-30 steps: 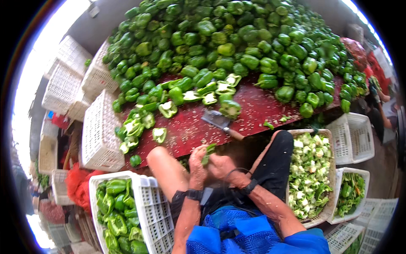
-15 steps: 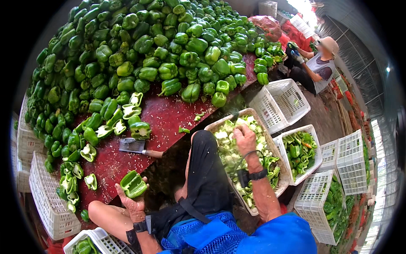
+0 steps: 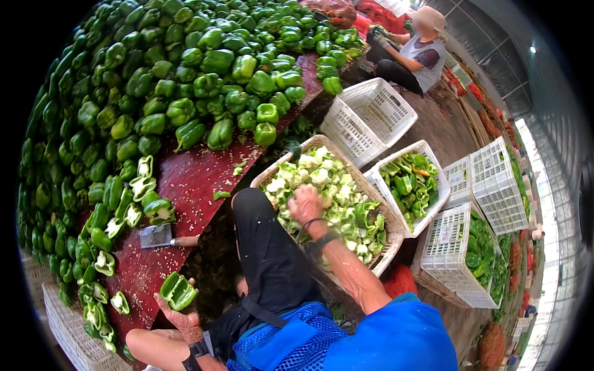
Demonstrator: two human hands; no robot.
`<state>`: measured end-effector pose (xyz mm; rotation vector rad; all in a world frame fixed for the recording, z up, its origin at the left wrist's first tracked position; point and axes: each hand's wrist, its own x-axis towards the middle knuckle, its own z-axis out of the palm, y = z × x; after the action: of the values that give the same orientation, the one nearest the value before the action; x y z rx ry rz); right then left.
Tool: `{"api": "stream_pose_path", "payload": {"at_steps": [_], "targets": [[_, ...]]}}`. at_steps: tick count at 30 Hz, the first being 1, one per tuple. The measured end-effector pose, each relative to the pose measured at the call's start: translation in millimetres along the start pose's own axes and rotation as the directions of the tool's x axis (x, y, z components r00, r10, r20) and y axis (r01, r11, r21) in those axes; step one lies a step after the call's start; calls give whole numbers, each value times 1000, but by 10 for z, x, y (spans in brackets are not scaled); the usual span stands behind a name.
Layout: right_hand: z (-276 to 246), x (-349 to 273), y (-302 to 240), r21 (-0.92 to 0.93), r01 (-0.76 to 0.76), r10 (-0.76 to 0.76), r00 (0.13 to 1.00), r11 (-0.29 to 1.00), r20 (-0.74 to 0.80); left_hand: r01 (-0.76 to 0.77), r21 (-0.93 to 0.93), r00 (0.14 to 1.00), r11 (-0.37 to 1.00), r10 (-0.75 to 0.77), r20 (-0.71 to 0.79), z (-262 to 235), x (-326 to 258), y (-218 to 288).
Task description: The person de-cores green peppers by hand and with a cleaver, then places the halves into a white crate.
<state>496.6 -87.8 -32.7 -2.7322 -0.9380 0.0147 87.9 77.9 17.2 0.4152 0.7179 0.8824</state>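
Head view: the pepper sits at seven o'clock, cradled in the left hand with its cut side turned up and the pale ribs inside showing. The palm supports it from below and a fingertip shows at its two o'clock edge. Near the centre, the right hand is over the pale green pieces in the basket. Its fingers are curled and a little blurred; I cannot tell whether it grips anything or touches the pieces.

The pepper looks light and hollow, with crisp walls likely to crack if squeezed across the cut. Its glossy skin would probably slip if wet. The best hold seems to be the rounded back, in a cupped palm, with light fingers along the sides and clear of the rim.

The cleaver lies on the red table at eight o'clock, below the heap that spreads from nine to twelve.

No brand or wording can be read. The crate at four o'clock seems to carry a mark, too small to make out.
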Motion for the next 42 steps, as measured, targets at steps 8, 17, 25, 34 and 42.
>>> {"api": "stream_pose_path", "payload": {"at_steps": [8, 17, 25, 34, 42], "targets": [[-270, -554, 988, -152, 41, -73, 974, 987, -215, 45, -15, 999, 999, -45, 15, 205, 62, -133], [-455, -1823, 1518, -241, -108, 80, 989, 964, -125, 62, 61, 997, 996, -65, 44, 216, 62, -152], [-746, -1951, 2060, -194, -168, 201, 965, 967, 166, 102, 48, 993, 994, -105, 62, 325, 29, -270], [-1085, -1036, 866, 262, 141, -75, 966, 955, -249, -85, 122, 994, 989, 92, -57, 308, -104, 90], [-873, -723, -1188, 919, 204, -473, 881, 337, -22, -288, -73, 953, 955, 279, -117, 580, -825, 772]]}}
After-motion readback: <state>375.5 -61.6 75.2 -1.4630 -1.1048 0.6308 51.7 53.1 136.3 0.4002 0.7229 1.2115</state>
